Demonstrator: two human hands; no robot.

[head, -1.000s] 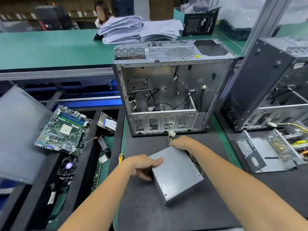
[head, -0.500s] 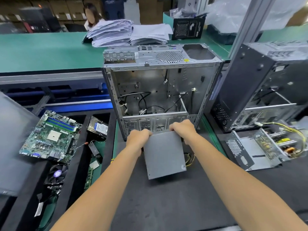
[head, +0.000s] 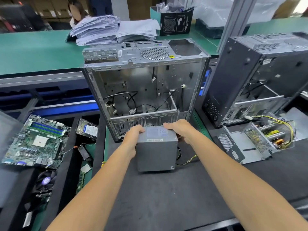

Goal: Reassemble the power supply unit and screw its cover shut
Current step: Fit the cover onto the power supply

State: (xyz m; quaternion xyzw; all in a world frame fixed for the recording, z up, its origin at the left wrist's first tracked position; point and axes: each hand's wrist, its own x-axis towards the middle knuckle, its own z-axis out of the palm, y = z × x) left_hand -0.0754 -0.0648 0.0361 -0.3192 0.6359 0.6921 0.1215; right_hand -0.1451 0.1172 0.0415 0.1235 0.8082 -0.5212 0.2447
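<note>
A grey power supply unit (head: 156,152) stands on the black mat (head: 166,197), just in front of the empty silver computer case (head: 145,77). Its labelled face points up and its plain side faces me. My left hand (head: 133,135) grips its upper left edge, and my right hand (head: 180,130) grips the upper right edge. Black and yellow cables (head: 186,160) trail out from its right side onto the mat. No screws or screwdriver tip can be made out.
A second opened power supply (head: 250,144) with exposed parts lies at the right, beside a dark computer case (head: 260,77). A motherboard (head: 36,140), a hard drive (head: 87,130) and a fan (head: 44,182) sit in trays at the left. Paper stacks (head: 113,29) lie on the green bench behind.
The power supply lay flat and skewed on the mat a second ago. Both hands have turned it square, tipped it up onto its side and moved it closer to the case.
</note>
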